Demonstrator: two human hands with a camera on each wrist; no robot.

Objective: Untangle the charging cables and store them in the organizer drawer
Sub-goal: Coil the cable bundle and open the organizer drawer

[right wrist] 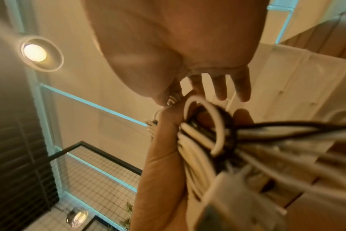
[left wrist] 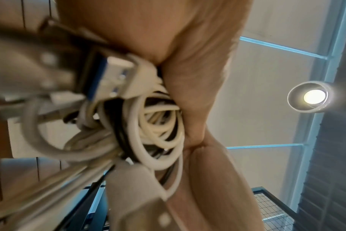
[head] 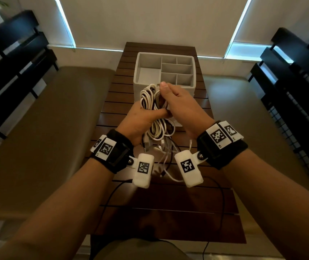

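No words or numbers can be read. The white tags (head: pixel 216 135) on the wrist bands show only black-and-white square patterns.

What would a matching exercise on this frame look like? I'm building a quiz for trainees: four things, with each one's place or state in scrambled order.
Things:
1. cable bundle
2. organizer
3. left hand
4. right hand

Place or state:
A. pinches the bundle's top
B. stands on the slatted table, compartments empty
C. held up between both hands
D. grips the bundle's middle

Pairs: 1-C, 2-B, 3-D, 4-A
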